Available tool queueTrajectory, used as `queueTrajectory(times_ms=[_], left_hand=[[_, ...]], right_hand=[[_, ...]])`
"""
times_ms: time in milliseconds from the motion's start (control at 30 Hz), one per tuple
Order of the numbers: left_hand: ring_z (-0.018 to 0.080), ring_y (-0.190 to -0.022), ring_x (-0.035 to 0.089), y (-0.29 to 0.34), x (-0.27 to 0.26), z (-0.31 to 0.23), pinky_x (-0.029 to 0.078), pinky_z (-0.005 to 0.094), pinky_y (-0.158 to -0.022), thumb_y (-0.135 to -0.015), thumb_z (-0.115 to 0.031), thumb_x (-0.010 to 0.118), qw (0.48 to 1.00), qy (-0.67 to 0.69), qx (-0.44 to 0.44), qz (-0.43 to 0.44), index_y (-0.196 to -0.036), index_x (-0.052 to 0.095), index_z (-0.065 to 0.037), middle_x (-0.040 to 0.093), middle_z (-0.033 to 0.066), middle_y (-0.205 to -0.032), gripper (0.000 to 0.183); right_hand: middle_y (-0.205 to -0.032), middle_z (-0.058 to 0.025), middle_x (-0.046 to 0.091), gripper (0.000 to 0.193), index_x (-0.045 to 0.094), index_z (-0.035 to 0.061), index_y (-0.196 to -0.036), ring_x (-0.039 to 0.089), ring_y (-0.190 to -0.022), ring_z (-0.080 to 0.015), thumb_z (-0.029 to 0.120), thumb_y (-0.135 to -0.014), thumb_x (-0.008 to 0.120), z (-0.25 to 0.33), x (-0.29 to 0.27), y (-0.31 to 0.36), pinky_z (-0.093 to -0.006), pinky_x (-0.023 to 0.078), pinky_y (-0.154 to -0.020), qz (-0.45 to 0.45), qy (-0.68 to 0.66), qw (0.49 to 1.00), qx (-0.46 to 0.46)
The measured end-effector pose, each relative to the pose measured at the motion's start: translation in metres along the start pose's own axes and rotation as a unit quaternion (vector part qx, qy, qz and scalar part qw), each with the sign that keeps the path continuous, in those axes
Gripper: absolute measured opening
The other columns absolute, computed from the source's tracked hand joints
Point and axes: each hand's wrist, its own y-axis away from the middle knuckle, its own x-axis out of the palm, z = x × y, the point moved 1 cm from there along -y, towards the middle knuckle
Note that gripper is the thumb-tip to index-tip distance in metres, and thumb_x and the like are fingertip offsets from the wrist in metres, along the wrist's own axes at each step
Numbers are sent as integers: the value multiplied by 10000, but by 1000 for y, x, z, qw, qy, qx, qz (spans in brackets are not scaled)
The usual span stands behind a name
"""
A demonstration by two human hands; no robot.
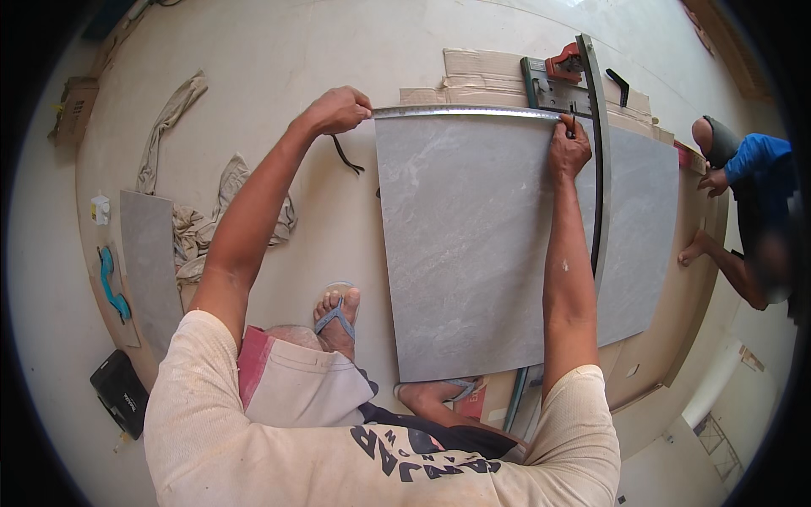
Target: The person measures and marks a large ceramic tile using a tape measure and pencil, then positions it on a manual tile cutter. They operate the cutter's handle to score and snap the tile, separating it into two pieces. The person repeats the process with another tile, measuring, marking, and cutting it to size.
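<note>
A large grey tile (473,245) with pale veining lies flat below me. Along its far edge runs the silver blade of a tape measure (465,111), stretched between my hands. My left hand (340,111) is closed on the tape's left end, just beyond the tile's far left corner; a black strap (346,156) dangles beneath it. Closed fingers of my right hand (569,154) pinch the blade's other end, close to the metal rail (600,169). A thin dark stick, perhaps a pencil (574,114), pokes up from that hand.
The rail belongs to a tile cutter with a red part (564,63), crossing the tile. Cardboard (481,68) lies beyond. At right crouches another person (760,169), a hand near the tile's end. Cloths (198,228), a tile piece (152,253) and a turquoise suction lifter (110,279) lie left.
</note>
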Motion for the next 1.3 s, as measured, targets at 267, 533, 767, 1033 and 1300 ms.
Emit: queueTrajectory(times_ms=[267, 533, 767, 1033, 1300], left_hand=[[297, -1023, 668, -2, 0, -1, 508, 372, -901, -879, -237, 601, 1000, 4, 8, -9, -1076, 723, -43, 720, 165, -1055, 302], [233, -819, 653, -6, 5, 4, 517, 353, -777, -861, -235, 613, 998, 17, 39, -41, -1025, 709, 21, 708, 144, -871, 319], [298, -946, 686, -6, 6, 1, 522, 382, -863, -850, -227, 596, 999, -11, 19, -38, -1022, 747, -60, 733, 150, -987, 283], [296, -895, 692, -10, 8, 3, 532, 384, -827, -822, -219, 584, 998, -21, 20, -50, -993, 752, -58, 734, 149, -947, 289], [286, -873, 692, -10, 7, 1, 532, 381, -812, -813, -219, 592, 999, -10, 8, -36, -973, 753, -52, 733, 148, -925, 282]], right_hand=[[-864, -63, 712, 182, 764, 111, -973, 687, -767, -184, 122, -823, 662, 5, -3, 1, -317, 544, -732, -20, 14, 999, -31], [-865, -63, 713, 178, 766, 112, -964, 684, -757, -187, 127, -823, 658, 4, -2, 3, -315, 544, -726, -18, 10, 999, -37], [-868, -71, 715, 180, 765, 100, -957, 687, -757, -193, 130, -820, 652, 6, -2, 4, -318, 547, -722, -15, 8, 999, -36], [-861, -81, 717, 177, 766, 94, -948, 691, -762, -204, 134, -811, 661, 6, -3, 3, -327, 546, -718, -9, 20, 999, -42], [-876, -70, 726, 188, 767, 74, -965, 682, -774, -169, 141, -817, 674, 5, -5, 0, -305, 535, -723, 25, -14, 1000, -13]])
